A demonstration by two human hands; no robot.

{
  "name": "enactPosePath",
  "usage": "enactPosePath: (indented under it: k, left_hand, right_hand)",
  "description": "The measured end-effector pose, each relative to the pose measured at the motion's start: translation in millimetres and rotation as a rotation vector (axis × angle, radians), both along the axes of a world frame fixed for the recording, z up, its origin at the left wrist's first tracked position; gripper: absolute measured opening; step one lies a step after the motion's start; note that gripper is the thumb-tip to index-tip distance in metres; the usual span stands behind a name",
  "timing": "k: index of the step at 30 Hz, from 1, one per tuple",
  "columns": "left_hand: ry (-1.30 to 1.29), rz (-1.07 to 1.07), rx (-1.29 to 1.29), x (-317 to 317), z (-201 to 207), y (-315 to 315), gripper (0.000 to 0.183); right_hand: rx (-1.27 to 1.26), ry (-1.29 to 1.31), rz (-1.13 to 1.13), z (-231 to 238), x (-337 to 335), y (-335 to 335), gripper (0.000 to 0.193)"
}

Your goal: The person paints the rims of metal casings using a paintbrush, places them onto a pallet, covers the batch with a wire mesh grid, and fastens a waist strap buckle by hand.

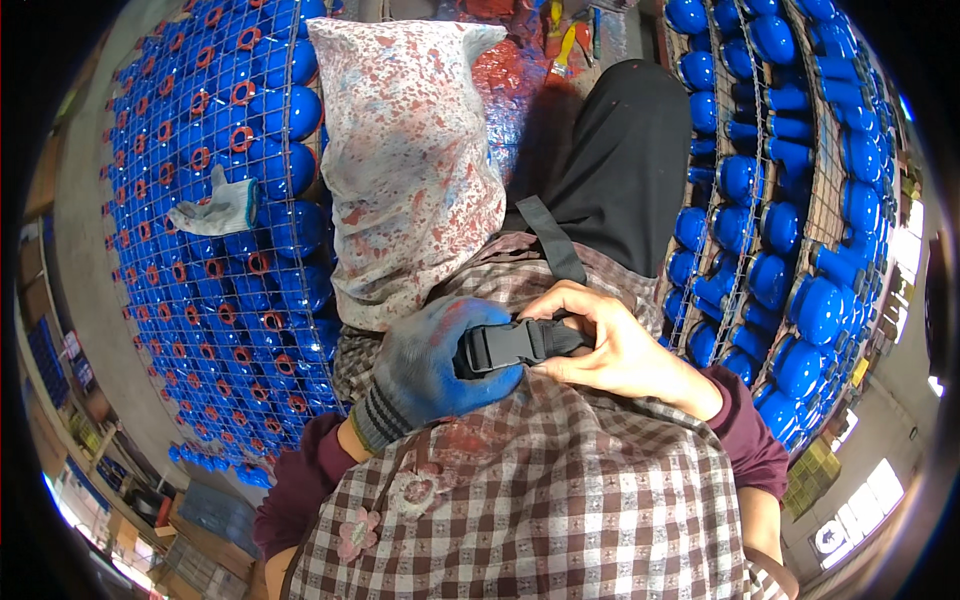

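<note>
At my waist, a black plastic side-release buckle [505, 345] on a black strap sits between my two hands, its halves joined. My left hand [430, 350], in a blue-coated knit glove, is closed round the buckle's left end. Bare, my right hand [605, 340] pinches the strap at the buckle's right end. A loose strap tail [552, 240] lies up over my lap. Under both hands is a brown and white checked apron [560, 480]. A white cloth [410, 150] spotted with red paint covers my left leg.
On the left, a wire-mesh rack [210, 200] holds many glossy blue parts with red rings; a pale work glove [220, 205] lies on its mesh. More blue parts [770, 280] stand in wire racks to the right. Paint-smeared brushes [568, 45] lie beyond my knees.
</note>
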State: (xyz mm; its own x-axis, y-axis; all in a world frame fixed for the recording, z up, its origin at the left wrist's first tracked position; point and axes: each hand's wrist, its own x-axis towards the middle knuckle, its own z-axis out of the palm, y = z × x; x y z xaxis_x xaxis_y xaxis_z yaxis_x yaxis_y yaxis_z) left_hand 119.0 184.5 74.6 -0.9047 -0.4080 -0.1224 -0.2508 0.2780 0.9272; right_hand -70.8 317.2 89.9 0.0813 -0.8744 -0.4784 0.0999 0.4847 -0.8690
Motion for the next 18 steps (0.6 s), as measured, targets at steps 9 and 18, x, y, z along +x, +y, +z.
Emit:
enactPosePath:
  k: [9,18]
  left_hand:
    - [0.033,0.020,0.015,2,-5,1,0.040]
    - [-0.039,-0.032,0.075,1,0,-3,0.045]
  right_hand:
    - [0.286,-0.416,-0.090,3,5,-9,0.025]
    - [0.335,-0.385,-0.313,2,10,-5,0.029]
